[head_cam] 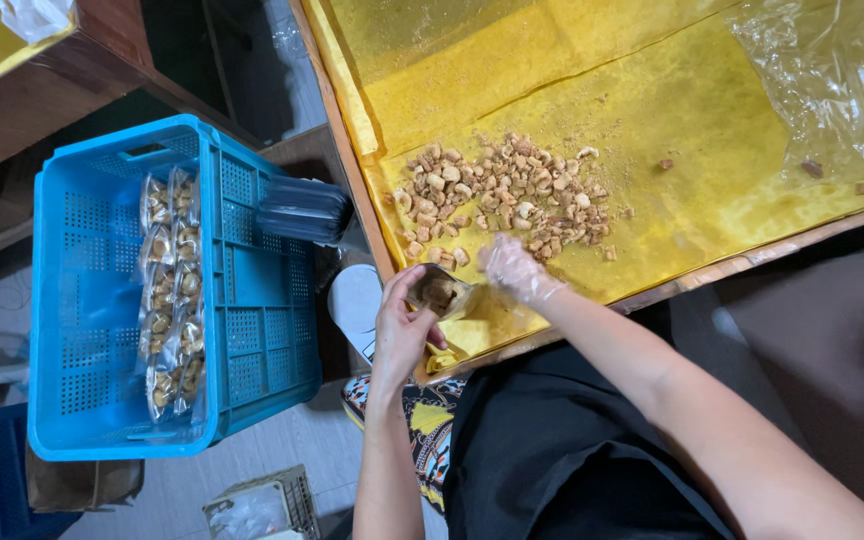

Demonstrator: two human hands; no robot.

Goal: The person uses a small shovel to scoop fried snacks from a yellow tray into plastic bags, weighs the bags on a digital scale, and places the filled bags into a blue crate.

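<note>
A: On the left, a blue crate (252, 320) holds filled clear packets (172, 290). Beside the bench (372, 220), the left hand (404, 330) has its fingers clenched round a small open pouch (442, 292).

B: And the gloved right hand (515, 270)?

A: Fingers pinched at the pouch mouth; whether they grasp a piece, I cannot tell. The snack pile (502, 195) lies just beyond, on yellow sheeting (692, 120).

B: Risk?

A: If the pouch tilts, pieces could spill over the edge.

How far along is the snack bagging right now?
Done: two rows of filled bags lie in the blue crate. In hand: left hand holds an open pouch, gloved right hand beside it. Left: a sizeable snack pile on the yellow sheet.
</note>
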